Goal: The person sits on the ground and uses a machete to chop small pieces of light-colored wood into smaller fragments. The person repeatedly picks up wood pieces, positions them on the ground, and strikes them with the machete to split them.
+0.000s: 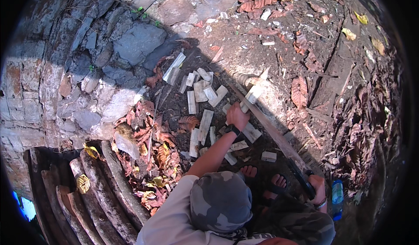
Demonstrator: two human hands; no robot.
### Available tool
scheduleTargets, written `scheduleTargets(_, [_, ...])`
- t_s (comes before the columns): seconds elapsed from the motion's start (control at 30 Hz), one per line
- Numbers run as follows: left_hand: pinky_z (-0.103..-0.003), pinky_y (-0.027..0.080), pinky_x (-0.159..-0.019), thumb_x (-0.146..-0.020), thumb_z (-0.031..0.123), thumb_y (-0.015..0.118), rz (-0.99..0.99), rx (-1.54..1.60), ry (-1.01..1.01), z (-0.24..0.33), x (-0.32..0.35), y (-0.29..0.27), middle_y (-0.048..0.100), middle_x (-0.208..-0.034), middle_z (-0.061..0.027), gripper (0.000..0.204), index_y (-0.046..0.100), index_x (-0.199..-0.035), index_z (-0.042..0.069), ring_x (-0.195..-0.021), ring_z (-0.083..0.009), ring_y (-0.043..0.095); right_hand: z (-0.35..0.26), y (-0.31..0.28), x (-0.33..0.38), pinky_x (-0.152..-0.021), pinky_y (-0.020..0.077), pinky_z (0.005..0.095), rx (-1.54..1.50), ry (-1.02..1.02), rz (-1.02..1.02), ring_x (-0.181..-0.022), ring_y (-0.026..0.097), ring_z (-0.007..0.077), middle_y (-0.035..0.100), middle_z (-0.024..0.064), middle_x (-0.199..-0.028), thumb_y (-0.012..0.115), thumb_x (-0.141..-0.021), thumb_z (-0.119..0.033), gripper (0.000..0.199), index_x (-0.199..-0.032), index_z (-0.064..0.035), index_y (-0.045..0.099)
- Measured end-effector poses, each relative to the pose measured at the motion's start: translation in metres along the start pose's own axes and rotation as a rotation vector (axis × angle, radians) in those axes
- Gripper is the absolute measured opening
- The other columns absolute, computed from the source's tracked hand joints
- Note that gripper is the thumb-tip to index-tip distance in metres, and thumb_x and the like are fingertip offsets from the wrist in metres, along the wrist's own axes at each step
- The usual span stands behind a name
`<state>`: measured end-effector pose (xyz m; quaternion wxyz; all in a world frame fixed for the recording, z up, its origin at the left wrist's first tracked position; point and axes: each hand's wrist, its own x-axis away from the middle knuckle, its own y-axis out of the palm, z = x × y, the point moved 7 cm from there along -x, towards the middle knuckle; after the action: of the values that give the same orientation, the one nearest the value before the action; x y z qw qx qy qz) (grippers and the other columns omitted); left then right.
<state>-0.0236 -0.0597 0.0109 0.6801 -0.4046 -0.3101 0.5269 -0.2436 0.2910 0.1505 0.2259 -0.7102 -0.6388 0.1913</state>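
My left hand (238, 116), a dark watch on its wrist, is closed around a short pale piece of wood (253, 94). My right hand (317, 189) grips the black handle (301, 177) of a machete. Its long brownish blade (275, 135) slants up and left, and its far part lies close beside the held wood; whether they touch, I cannot tell. Short split wood pieces (205, 125) lie scattered on the soil around my left hand, several of them bunched farther off (200, 90).
Long dark logs (104, 188) lie side by side at lower left, near dry leaves (161, 157). A stone wall (135, 39) stands at upper left. A plastic bottle (337, 192) is right of my right hand. Sandalled feet (277, 184) and a camouflage cap (221, 201) show below.
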Motion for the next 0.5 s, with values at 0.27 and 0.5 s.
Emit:
scheduleTargets(0.27, [-0.054, 0.053, -0.076, -0.072, 0.027, 0.079, -0.054, 0.03, -0.067, -0.001, -0.004, 0.0, 0.069, -0.09, -0.0264, 0.04, 0.063, -0.098, 0.001, -0.087, -0.0459, 0.066, -0.012, 0.036, -0.073, -0.054, 0.0428, 0.0452, -0.035, -0.082, 0.041, -0.061, 0.056, 0.0374, 0.051, 0.0136, -0.065, 0.073, -0.063, -0.017, 0.027, -0.072, -0.0039, 0.051])
scheduleTargets(0.5, [-0.054, 0.053, -0.077, -0.074, 0.028, 0.078, -0.046, -0.001, -0.021, -0.002, -0.001, 0.004, 0.069, -0.091, -0.0263, 0.041, 0.062, -0.099, 0.0, -0.088, -0.0462, 0.066, 0.009, -0.001, 0.011, -0.049, 0.0334, 0.0426, -0.038, -0.009, -0.017, -0.053, 0.048, 0.0376, 0.043, 0.0134, -0.059, 0.07, -0.065, -0.018, 0.029, -0.063, -0.0042, 0.044])
